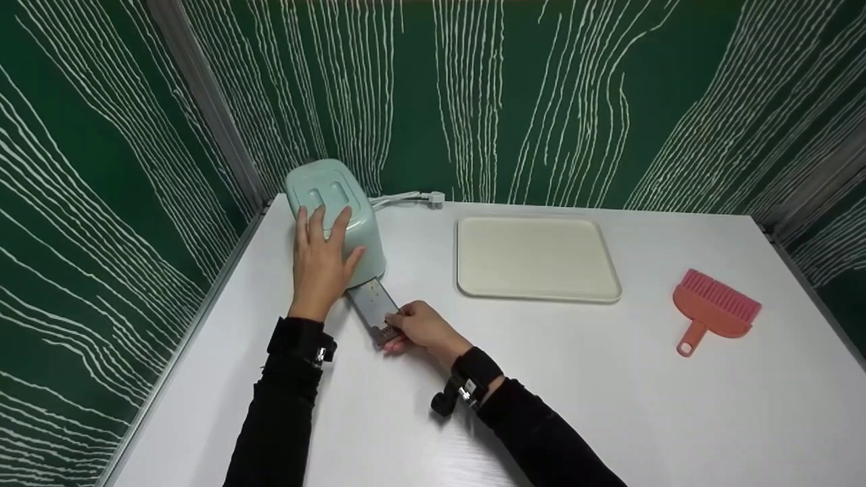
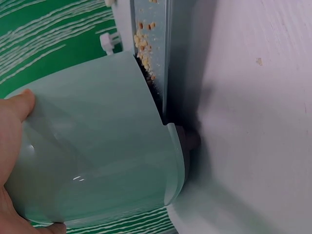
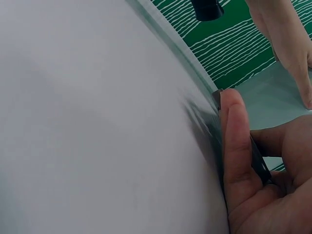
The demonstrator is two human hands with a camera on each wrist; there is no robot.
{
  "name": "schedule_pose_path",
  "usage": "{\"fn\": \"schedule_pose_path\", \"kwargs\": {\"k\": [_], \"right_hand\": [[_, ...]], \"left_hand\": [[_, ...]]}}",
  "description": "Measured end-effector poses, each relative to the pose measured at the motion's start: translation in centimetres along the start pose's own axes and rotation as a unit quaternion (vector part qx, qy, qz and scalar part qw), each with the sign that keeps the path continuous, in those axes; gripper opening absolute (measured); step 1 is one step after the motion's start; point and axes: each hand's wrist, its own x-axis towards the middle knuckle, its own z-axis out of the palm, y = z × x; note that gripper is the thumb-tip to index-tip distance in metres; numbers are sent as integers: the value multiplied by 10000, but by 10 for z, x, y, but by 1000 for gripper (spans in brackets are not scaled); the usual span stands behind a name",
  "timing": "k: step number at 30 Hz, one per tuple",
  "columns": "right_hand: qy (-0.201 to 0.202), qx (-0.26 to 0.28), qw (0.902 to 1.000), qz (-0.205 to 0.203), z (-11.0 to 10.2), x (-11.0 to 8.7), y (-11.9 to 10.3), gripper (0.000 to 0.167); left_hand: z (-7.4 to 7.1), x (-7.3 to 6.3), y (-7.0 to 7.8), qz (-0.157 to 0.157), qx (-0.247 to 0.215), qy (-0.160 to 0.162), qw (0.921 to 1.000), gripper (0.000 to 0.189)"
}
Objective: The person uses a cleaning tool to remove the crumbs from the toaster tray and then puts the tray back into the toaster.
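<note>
Taking twelve o'clock as the far side, we see a pale green toaster (image 1: pixel 366 245) standing at about ten o'clock on the white desk (image 1: pixel 609 406). The left hand (image 1: pixel 321 265) lies on it with the fingers spread apart, fingertips on the top and thumb towards the near end; it presses against the toaster rather than closing round it.

From the base of the near end, a flat grey crumb tray (image 1: pixel 372 306) sticks out towards five o'clock, partly out and partly inside the toaster. The right hand (image 1: pixel 425 330) pinches its outer end, thumb above and fingers beneath, as we can also make out in the right wrist view. On the crumb tray we find loose yellowish and brown crumbs (image 2: pixel 143 51), clearest in the left wrist view, where they gather near the toaster's opening.

A white cord (image 1: pixel 396 199) leads from behind the toaster towards three o'clock and ends in a plug (image 1: pixel 436 198) lying near the desk's far edge. At two o'clock from the right hand, a cream serving tray (image 1: pixel 538 257) lies flat, well apart from both hands. Farther out, at three o'clock, we have a coral brush (image 1: pixel 710 314), its pink bristles towards one o'clock and its handle towards seven.
</note>
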Motion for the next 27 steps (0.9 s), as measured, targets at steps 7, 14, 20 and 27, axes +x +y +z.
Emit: {"fn": "schedule_pose_path", "kwargs": {"k": [7, 14, 20, 27], "right_hand": [[-24, -47, 10000, -8, -3, -4, 1, 20], [-83, -77, 9999, 87, -5, -10, 2, 21], [-127, -142, 9997, 120, -8, -14, 2, 20], [-97, -163, 9997, 140, -9, -19, 3, 19]], "left_hand": [[0, 1, 0, -51, 10, -58, 10000, 71], [-1, 0, 0, -58, -23, -84, 9999, 71], [-1, 0, 1, -67, -65, -56, 9999, 69], [-1, -1, 1, 55, -86, 91, 9999, 68]]}}
